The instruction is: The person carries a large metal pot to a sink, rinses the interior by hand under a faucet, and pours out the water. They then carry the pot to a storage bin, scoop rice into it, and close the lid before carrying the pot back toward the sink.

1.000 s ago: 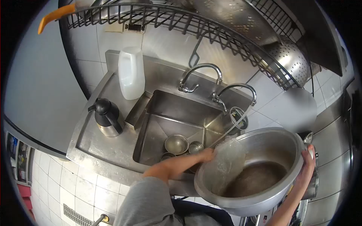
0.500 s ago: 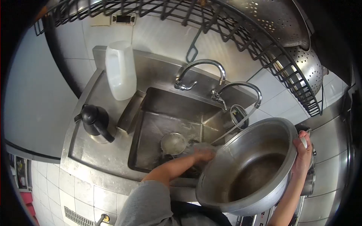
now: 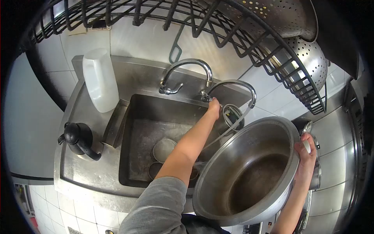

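My right hand (image 3: 306,156) is closed on the handle at the rim of a large metal pot (image 3: 222,171). The pot is tilted over the sink's right front corner, its browned inside facing up with nothing in it. My left arm stretches across the sink (image 3: 142,126) to the right-hand faucet (image 3: 241,82), where my left hand (image 3: 214,107) closes around its handle, mostly covering it. From that spout a clear hose (image 3: 233,125) runs down into the sink behind my forearm. A small round metal bowl (image 3: 163,149) lies in the sink, partly behind my arm.
A second faucet (image 3: 191,62) stands left of the first. On the left counter are a translucent plastic jug (image 3: 100,80) and a black-topped thermos jug (image 3: 78,138). A black wire rack (image 3: 269,43) holding colanders (image 3: 307,62) hangs overhead.
My left hand has left the pot's near side and reached forward to the faucet handle. The sink water looks calmer. The pot stays held by my right hand as the view shifts slightly.
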Motion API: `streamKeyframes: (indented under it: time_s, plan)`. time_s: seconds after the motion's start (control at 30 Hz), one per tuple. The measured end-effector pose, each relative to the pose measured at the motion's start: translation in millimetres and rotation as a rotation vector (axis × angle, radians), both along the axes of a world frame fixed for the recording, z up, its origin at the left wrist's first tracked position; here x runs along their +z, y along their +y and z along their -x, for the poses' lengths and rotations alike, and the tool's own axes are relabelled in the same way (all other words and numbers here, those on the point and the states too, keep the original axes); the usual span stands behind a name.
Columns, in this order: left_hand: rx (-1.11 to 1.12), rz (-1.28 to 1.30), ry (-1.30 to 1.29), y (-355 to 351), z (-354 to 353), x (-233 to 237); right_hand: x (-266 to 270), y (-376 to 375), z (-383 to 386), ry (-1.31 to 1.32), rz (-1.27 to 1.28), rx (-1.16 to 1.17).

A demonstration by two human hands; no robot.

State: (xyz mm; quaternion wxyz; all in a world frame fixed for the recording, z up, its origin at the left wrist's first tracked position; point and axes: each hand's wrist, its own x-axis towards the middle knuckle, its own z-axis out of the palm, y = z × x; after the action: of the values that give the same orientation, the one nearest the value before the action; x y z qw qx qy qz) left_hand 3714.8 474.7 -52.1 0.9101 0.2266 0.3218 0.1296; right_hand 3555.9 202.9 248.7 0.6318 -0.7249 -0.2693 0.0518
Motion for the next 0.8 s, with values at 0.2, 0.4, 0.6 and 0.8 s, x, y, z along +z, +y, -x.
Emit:
streamKeyframes:
  time_s: [0.2, 0.4, 0.6, 0.8]
  plan:
    - [0.158, -0.023, -0.261, 24, -23, 25, 0, 5, 1, -0.071, 0.032, -0.032]
    - [-0.38, -0.71, -0.063, -23, 103, -5, 0, 1, -1, -0.077, 0.067, -0.045]
    - [-1.086, -1.18, 0.015, -161, 288, -67, 9, -4, -9, 0.128, 0.065, 0.186]
    - [-0.873, -1.617, 0.032, -188, 286, -119, 18, 17, 9, 0.267, 0.068, 0.498]
